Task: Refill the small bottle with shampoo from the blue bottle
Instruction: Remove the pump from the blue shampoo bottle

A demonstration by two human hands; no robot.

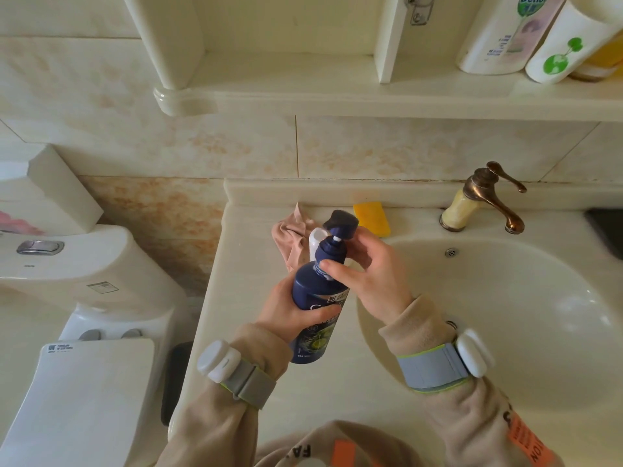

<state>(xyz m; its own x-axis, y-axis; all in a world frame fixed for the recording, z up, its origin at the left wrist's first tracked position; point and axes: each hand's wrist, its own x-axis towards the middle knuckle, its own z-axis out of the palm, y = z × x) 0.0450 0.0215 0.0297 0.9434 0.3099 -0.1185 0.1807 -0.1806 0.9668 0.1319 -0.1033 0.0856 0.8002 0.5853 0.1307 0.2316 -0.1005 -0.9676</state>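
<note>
A dark blue pump bottle (312,298) is held above the counter beside the sink, tilted a little away from me. My left hand (291,310) grips its body from the left. My right hand (367,267) grips the blue pump collar at the neck, thumb across the front. The pump head (341,223) stands raised on its white stem. A small white bottle (316,242) stands just behind the blue bottle, mostly hidden, its top showing.
A pink cloth (291,235) and a yellow sponge (372,217) lie at the back of the counter. The white basin (526,315) with a bronze tap (485,198) fills the right. A toilet (77,298) stands at left. Bottles (512,32) sit on the shelf above.
</note>
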